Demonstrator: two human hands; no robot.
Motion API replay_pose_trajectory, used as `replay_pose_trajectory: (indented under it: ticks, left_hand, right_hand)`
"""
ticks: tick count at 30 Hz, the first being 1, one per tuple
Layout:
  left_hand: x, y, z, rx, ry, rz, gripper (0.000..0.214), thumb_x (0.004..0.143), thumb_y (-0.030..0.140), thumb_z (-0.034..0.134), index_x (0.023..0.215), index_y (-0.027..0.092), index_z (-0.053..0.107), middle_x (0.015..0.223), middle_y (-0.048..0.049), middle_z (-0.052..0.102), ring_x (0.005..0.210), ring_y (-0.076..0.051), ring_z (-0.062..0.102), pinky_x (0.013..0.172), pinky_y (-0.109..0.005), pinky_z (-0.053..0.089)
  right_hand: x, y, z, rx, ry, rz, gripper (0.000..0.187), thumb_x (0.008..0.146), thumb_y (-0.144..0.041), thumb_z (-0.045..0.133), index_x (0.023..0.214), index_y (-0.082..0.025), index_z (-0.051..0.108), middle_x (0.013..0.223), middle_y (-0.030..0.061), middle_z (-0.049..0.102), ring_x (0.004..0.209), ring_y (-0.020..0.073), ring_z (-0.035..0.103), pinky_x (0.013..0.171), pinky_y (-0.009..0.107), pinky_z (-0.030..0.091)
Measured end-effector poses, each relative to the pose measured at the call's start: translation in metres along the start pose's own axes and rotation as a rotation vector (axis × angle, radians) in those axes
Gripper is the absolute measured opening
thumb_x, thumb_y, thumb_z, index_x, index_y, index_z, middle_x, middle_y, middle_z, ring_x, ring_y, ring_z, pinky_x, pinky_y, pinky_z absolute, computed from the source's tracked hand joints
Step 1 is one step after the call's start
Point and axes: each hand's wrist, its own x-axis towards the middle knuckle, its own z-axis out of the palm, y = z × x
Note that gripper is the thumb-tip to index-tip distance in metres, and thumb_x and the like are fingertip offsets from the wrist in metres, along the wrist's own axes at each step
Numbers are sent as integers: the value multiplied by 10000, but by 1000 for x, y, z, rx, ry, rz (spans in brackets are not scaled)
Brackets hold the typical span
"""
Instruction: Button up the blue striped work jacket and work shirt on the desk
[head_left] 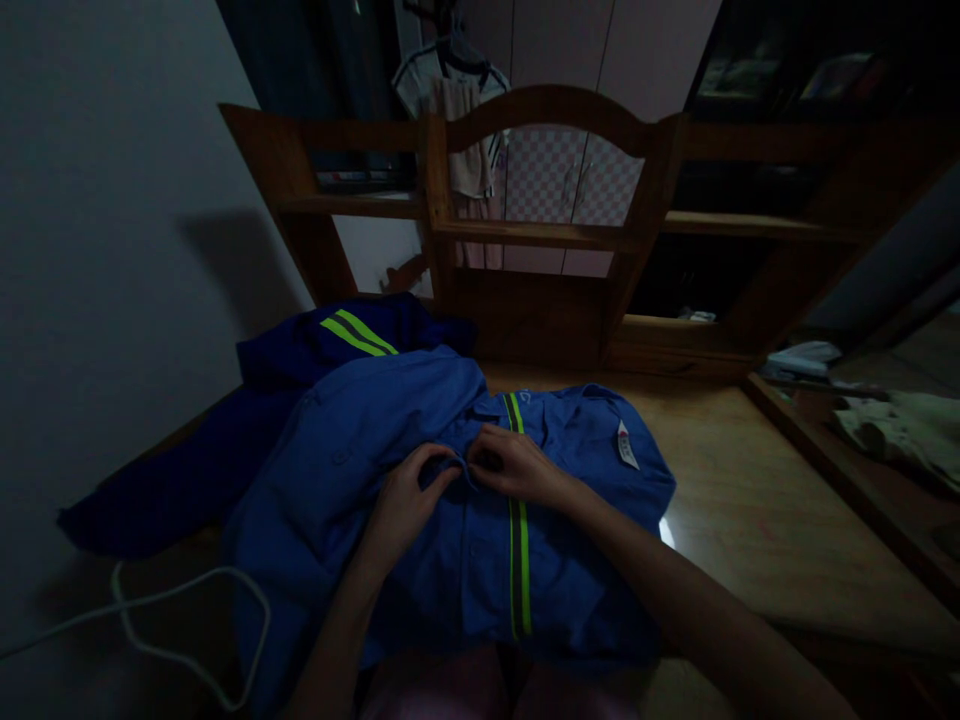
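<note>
forearms: both come in from the bottom edge and angle toward each other, meeting over the middle of the shirt. Right one's stretched longer across the cloth, left comes up steeper.

left hand (405, 500): fingers curled narrow, pinching a fold of the front edge of the blue work shirt (450, 540). Knuckles up, thumb side facing the other hand.

right hand (517, 465): also closed down small on the fabric, fingertips tucked at the same spot, just beside the yellow-green stripe (519, 560). The two hands nearly touch. Pretty dim, so can't tell if it's a button or just cloth in there.

shirt: lies spread on the wooden desk (750, 500) right under the hands, long axis running roughly toward and away from the person, collar and white label (626, 445) at the far end.

further back: a darker blue garment (330, 340) with the same stripes, partly under the shirt on the left.

farthest: wooden shelf unit (540, 230) against the wall.
</note>
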Motion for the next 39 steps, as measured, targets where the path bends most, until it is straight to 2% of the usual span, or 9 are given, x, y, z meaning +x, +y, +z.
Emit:
replay_pose_trajectory:
  ticks: [10,15,21,25,28,31,35,37,39]
  left_hand:
    - [-6,1,12,221,80,146,86,916,221,463,978,196,518,996,-32,571,972,-189,546,871,-312,406]
    - [-23,6,-3,381,40,174,113,920,206,445,1024,202,488,1018,-45,578,943,-212,566,833,-344,430]
    - [-53,21,-28,362,3,402,157,914,290,547,1064,245,561,1026,-14,615,1020,-208,560,944,-365,417]
    - [-66,35,-37,190,-5,310,209,906,275,562,1115,282,569,1188,1,556,1144,-192,498,1015,-349,398]
    - [-56,39,-38,214,118,249,234,931,254,504,1158,279,556,1284,-3,485,1189,-188,458,1045,-361,369]
    - [-33,31,-36,355,220,290,324,922,248,511,1246,260,509,1350,-28,425,1264,-216,372,1099,-417,277]
    - [-2,12,-31,437,163,350,382,881,267,571,1253,225,496,1231,-47,523,1200,-223,431,1122,-465,190]
    - [6,4,-28,436,111,339,278,862,290,594,1128,213,565,1095,-38,590,1114,-225,495,1102,-462,223]
    - [9,-1,-26,437,87,307,178,847,304,608,1000,213,607,1011,-35,615,1071,-237,516,1062,-447,278]
  right_hand:
    - [1,-2,0,-13,25,30,91,846,-153,596,926,-177,559,889,10,519,747,119,501,625,218,360]
    - [4,1,-6,-61,137,97,74,841,-174,610,889,-176,553,849,8,509,720,123,494,622,231,359]
    - [5,2,-39,-173,364,164,28,855,-184,575,873,-167,562,806,21,501,706,142,486,619,254,363]
    - [4,-3,-68,-189,534,208,44,853,-200,577,833,-163,566,800,24,505,694,140,491,627,254,386]
    - [3,-3,-76,-178,613,229,59,859,-211,569,826,-162,566,818,28,520,705,142,503,641,255,403]
    - [3,1,-69,-197,597,263,63,849,-209,575,808,-161,569,788,23,519,683,143,501,625,258,405]
    - [2,6,-56,-236,575,299,57,842,-201,574,800,-165,566,761,20,512,662,150,501,619,272,415]
    - [3,3,-55,-246,597,288,25,843,-192,564,841,-168,566,817,39,529,721,171,525,661,293,439]
    - [4,-7,-54,-241,578,201,108,845,-165,546,950,-172,569,958,75,548,876,205,545,768,333,460]
